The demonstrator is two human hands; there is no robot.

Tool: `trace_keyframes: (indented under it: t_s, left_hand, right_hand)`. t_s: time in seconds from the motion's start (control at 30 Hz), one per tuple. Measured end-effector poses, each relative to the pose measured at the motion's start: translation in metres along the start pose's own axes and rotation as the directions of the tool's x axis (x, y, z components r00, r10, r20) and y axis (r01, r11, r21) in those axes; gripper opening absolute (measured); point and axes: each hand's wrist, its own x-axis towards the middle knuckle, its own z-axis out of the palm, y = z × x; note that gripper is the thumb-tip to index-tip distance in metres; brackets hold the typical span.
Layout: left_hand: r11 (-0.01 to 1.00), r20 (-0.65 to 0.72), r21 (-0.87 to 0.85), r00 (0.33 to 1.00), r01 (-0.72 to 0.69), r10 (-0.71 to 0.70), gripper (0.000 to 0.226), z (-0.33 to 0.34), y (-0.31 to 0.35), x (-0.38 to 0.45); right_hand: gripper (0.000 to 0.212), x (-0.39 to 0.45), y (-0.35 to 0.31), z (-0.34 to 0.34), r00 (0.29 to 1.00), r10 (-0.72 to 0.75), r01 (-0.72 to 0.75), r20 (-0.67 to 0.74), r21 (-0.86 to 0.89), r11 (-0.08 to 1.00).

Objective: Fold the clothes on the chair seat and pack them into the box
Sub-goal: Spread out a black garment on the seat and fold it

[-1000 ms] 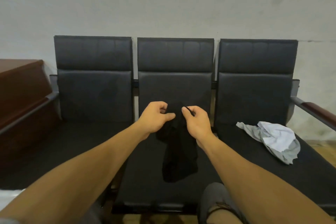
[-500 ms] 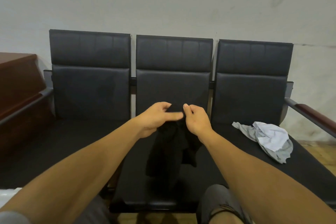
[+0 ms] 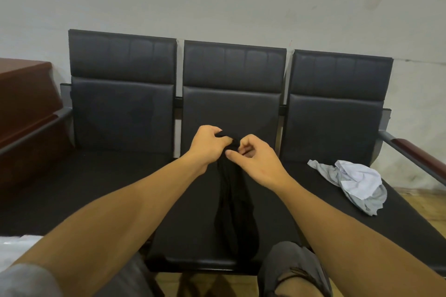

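Observation:
A black garment [image 3: 235,210] hangs bunched in a narrow strip above the middle chair seat [image 3: 190,231]. My left hand [image 3: 207,143] grips its top edge with curled fingers. Close beside it, my right hand [image 3: 254,158] pinches the same top edge, and the two hands nearly touch. A crumpled grey and white garment [image 3: 354,182] lies on the right chair seat. No box is clearly in view.
Three black padded chairs stand joined in a row against a pale wall. A metal armrest with a brown top [image 3: 415,149] bounds the right end. A brown wooden cabinet [image 3: 21,103] stands at the left. Something white [image 3: 14,247] shows at the lower left edge. My knees are below.
Both hands have drawn closer together on the black garment's top edge. The garment has gathered from a wider hanging shape into a narrow bunched strip. The view has shifted slightly.

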Motion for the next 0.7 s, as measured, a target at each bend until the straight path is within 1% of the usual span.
trace_keyframes:
  t_s: [0.07,0.17,0.2,0.27,0.3,0.33,0.4,0.43,0.5,0.57,0.7]
  left_hand:
    - [1.0,0.012,0.031,1.0,0.0,-0.001,0.01,-0.001,-0.001,0.0]
    - [0.999,0.044,0.041,0.999,-0.021,0.019,0.018,-0.007,-0.001,-0.001]
    - [0.999,0.062,0.022,0.998,-0.03,0.029,0.026,-0.009,-0.001,-0.002]
    - [0.999,0.123,0.002,0.991,-0.048,0.048,0.049,-0.014,0.001,-0.005]
    - [0.998,0.162,0.02,0.985,-0.055,0.051,0.054,-0.018,0.001,-0.005]
    - [0.997,0.202,0.048,0.978,-0.067,0.056,0.052,-0.021,0.002,-0.006]
    - [0.992,0.278,0.087,0.958,-0.093,0.066,0.033,-0.029,0.003,-0.006]
    - [0.99,0.303,0.1,0.951,-0.097,0.062,0.026,-0.034,0.002,-0.006]
    - [0.983,0.332,0.146,0.942,-0.108,0.054,0.018,-0.044,0.0,-0.006]
    - [0.968,0.352,0.214,0.935,-0.13,0.048,0.013,-0.053,-0.002,-0.007]
    - [0.963,0.323,0.246,0.946,-0.11,0.026,0.021,-0.065,-0.01,-0.009]
  right_hand:
    - [0.02,0.004,0.002,0.0,0.999,-0.026,0.027,-0.039,0.011,1.0]
    - [0.022,0.009,0.0,-0.001,0.997,-0.053,0.053,-0.053,0.006,0.999]
    - [0.02,0.008,-0.001,0.0,0.997,-0.053,0.054,-0.06,0.027,0.998]
    - [0.017,0.01,-0.002,0.001,0.995,-0.021,0.031,-0.102,0.098,0.995]
    - [0.017,0.01,-0.003,0.001,0.992,0.002,0.015,-0.123,0.14,0.99]
    - [0.016,0.011,-0.003,0.002,0.989,0.027,0.0,-0.143,0.184,0.983]
    - [0.016,0.014,-0.003,0.002,0.981,0.085,-0.036,-0.177,0.264,0.964]
    - [0.016,0.015,-0.002,0.002,0.975,0.117,-0.057,-0.188,0.296,0.953]
    - [0.016,0.016,-0.002,0.0,0.962,0.165,-0.086,-0.219,0.33,0.94]
    - [0.017,0.015,0.0,-0.003,0.947,0.178,-0.086,-0.266,0.322,0.943]
    - [0.022,0.015,0.009,-0.008,0.923,0.176,-0.082,-0.343,0.271,0.959]
